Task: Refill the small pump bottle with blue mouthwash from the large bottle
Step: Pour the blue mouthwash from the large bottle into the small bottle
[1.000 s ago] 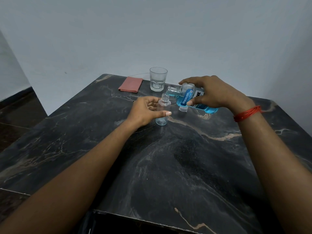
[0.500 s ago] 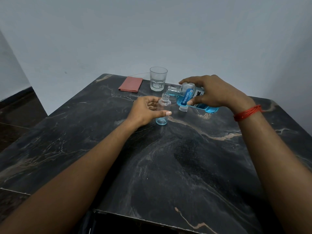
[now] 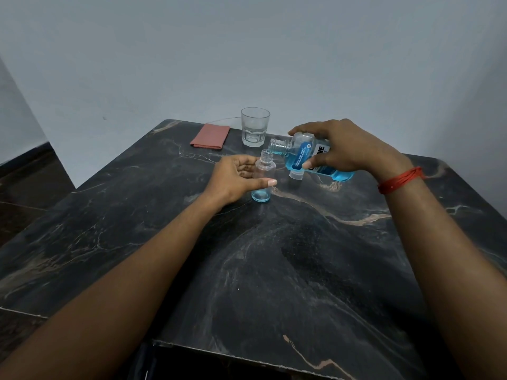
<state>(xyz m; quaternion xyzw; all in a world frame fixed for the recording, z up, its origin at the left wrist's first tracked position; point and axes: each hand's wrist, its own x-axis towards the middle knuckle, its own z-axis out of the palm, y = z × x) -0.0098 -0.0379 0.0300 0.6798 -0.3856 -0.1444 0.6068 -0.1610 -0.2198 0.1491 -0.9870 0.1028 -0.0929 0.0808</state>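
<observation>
Head view: dark marbled bench (image 3: 274,270) under both hands. Left hand (image 3: 233,179) wrapped around small pump bottle (image 3: 264,178), grip closed on its clear body, thumb across the near side; bottle upright mid-bench, uncapped, thin layer of blue at the bottom. Right hand (image 3: 348,149) clamped on large bottle (image 3: 310,157), held tilted nearly flat just right of the small one, open mouth directly over the small neck, blue mouthwash pooled inside. White cap (image 3: 296,175) below the large bottle. Empty glass (image 3: 255,127) far, folded pink cloth (image 3: 210,136) far left. Red thread (image 3: 400,180) on right wrist.
</observation>
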